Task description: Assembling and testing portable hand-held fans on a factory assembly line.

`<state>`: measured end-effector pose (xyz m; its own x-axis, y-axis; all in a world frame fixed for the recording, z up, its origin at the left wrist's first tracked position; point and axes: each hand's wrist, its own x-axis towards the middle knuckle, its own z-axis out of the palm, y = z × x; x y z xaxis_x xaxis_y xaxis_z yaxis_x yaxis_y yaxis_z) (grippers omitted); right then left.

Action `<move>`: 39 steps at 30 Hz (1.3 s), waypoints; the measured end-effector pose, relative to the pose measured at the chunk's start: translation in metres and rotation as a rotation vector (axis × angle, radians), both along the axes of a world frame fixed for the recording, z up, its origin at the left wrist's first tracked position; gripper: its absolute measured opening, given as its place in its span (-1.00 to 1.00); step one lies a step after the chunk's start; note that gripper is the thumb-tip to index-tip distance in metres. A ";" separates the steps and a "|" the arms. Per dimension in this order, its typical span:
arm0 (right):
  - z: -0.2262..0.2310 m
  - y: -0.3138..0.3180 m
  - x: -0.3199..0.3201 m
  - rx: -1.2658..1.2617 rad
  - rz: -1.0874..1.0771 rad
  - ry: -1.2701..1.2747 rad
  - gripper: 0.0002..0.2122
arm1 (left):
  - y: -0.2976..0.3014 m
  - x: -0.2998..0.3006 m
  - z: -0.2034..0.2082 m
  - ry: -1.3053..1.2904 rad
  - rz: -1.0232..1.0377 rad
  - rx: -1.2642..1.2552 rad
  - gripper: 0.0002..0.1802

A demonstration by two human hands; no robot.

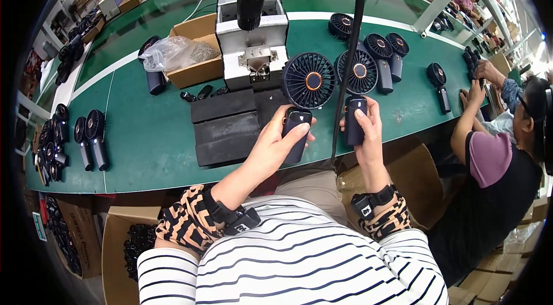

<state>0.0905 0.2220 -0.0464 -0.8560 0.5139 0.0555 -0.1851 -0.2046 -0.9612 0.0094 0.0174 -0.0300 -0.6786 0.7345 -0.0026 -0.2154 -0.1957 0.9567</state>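
Note:
In each hand I hold a dark navy handheld fan upright by its handle. My left hand (280,135) is closed round the handle of the left handheld fan (310,81), with the thumb on its front. My right hand (368,128) grips the right handheld fan (357,71) the same way, thumb across the handle. The two round fan heads stand close together, each with an orange ring at its hub. A black cable hangs in front of the right fan. Just left of my left hand lie black foam-like blocks (226,126) on the green table.
A white-and-silver machine (253,45) stands ahead, beside a cardboard box (199,54) with small metal parts and a plastic bag. More fans (92,138) lie left, and several (386,57) lie right. A co-worker (495,155) sits at the right. An open carton (397,184) sits below the edge.

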 end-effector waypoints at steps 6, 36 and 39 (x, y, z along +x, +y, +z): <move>-0.001 -0.001 -0.001 -0.027 -0.008 0.029 -0.58 | 0.000 0.000 0.000 -0.009 0.011 0.004 -0.61; -0.003 -0.003 0.001 0.024 0.031 0.000 -0.59 | -0.008 -0.001 0.004 -0.078 0.103 0.018 -0.69; -0.001 -0.004 0.000 0.023 0.035 0.002 -0.54 | -0.008 0.000 0.007 -0.112 0.142 0.041 -0.69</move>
